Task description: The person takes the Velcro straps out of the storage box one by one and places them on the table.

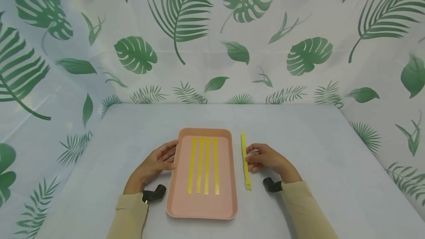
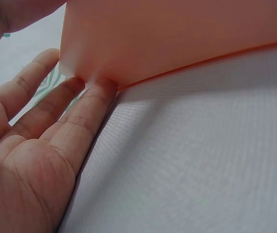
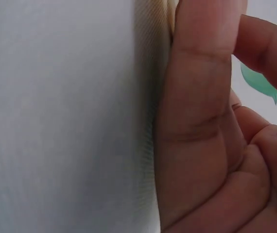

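Observation:
A pink tray (image 1: pixel 201 207) lies on the table, holding several yellow cable ties (image 1: pixel 207 169) side by side, their slotted heads at the far end. My left hand (image 1: pixel 154 163) rests against the tray's left side; in the left wrist view its extended fingertips touch the tray's outer wall (image 2: pixel 177 39). Right of the tray, another yellow cable tie (image 1: pixel 247 174) lies lengthwise with its head toward me. At its middle, the thumb and fingertips of my right hand (image 1: pixel 265 158) pinch it. In the right wrist view the fingers (image 3: pixel 194 97) lie close to the tabletop, fingertips out of frame.
A pale cloth covers the table (image 1: pixel 299 128). Behind and at both sides hangs a white curtain printed with green leaves (image 1: pixel 235 52). Black wrist mounts (image 1: pixel 155 193) show at both sleeve cuffs, close to the tabletop.

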`<control>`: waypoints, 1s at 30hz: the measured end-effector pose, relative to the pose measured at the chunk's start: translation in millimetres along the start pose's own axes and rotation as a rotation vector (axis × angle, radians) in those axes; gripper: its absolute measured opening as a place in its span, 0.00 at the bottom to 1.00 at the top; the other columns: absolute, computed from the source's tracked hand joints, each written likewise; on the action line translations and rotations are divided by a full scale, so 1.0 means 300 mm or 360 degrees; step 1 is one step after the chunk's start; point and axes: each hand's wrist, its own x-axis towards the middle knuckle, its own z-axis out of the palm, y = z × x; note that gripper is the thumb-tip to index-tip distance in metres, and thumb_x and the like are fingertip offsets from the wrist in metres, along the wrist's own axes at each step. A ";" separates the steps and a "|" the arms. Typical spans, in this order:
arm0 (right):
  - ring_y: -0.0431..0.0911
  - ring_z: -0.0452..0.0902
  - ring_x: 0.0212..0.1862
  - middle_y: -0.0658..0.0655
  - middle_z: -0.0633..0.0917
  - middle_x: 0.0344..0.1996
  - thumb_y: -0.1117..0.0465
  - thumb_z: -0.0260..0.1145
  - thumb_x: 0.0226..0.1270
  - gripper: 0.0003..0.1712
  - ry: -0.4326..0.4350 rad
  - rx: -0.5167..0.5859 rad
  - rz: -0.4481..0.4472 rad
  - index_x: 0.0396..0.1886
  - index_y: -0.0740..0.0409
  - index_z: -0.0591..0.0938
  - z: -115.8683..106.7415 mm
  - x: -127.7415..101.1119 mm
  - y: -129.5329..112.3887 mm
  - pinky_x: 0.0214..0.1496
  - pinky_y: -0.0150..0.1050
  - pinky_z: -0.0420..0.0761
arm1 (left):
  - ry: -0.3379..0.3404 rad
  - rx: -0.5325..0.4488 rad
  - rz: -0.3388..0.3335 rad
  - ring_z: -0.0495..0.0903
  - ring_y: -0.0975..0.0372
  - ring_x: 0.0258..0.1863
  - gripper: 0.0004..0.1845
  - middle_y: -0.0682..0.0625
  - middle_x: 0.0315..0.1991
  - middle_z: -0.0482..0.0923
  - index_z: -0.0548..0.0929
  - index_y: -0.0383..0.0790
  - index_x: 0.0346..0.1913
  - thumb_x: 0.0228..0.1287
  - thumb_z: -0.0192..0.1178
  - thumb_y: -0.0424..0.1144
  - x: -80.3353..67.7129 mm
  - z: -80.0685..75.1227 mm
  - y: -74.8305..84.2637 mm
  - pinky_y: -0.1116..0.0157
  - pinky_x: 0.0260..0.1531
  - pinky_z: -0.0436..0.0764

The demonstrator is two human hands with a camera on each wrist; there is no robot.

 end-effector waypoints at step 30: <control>0.44 0.83 0.31 0.54 0.82 0.29 0.67 0.70 0.75 0.09 0.0289 -0.0417 -0.0148 0.44 0.68 0.79 -0.001 -0.006 -0.046 0.35 0.36 0.86 | 0.0025 -0.0029 -0.0030 0.63 0.48 0.82 0.51 0.28 0.85 0.52 0.53 0.26 0.85 0.64 0.70 0.22 -0.004 0.003 0.007 0.65 0.71 0.76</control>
